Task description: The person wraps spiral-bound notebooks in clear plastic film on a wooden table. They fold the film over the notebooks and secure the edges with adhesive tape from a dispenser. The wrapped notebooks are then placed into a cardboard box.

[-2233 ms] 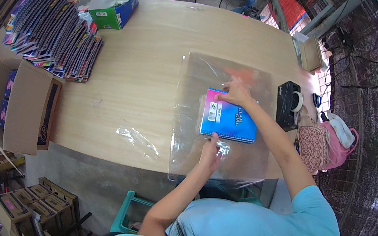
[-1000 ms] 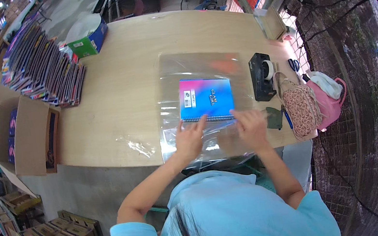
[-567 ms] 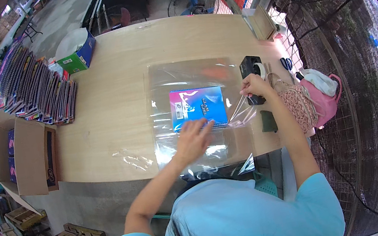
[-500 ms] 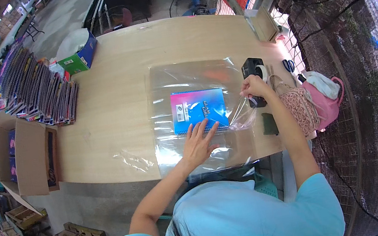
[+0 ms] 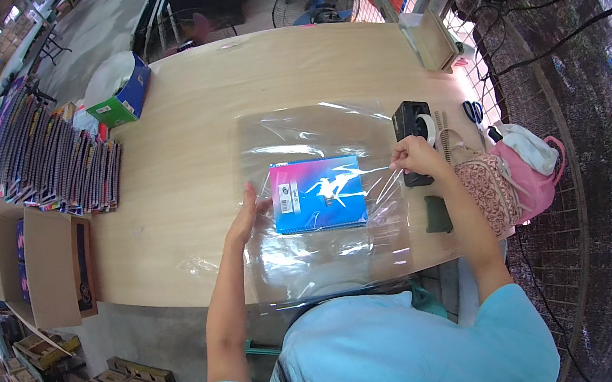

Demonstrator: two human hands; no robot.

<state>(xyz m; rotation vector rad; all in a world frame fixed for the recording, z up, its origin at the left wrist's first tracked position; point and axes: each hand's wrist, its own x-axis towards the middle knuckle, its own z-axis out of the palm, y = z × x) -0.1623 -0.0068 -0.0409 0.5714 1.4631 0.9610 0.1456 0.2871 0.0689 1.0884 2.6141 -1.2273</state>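
A pink-and-blue spiral notebook (image 5: 317,213) lies on a large sheet of clear plastic film (image 5: 287,277) in front of me. Bright glare crosses the cover, where a layer of film seems to lie over it. My right hand (image 5: 416,157) pinches a piece of the film to the right of the notebook, drawing it into taut creases. Beside the notebook's left edge, my left hand (image 5: 246,214) stands on its side with fingers stretched out, near the film's left border. Just beyond my right hand is a black tape dispenser (image 5: 411,121).
Spiral notebooks (image 5: 54,149) are stacked at the left, above an open cardboard box (image 5: 47,261). A blue-green box (image 5: 119,92) stands at the far left. Scissors (image 5: 473,111), a dark green pouch (image 5: 438,214) and a pink bag (image 5: 528,166) are on the right.
My left hand has left the notebook's lower edge and moved to its left side. Film glare now shows across the cover. My right hand keeps its pinch on the film.
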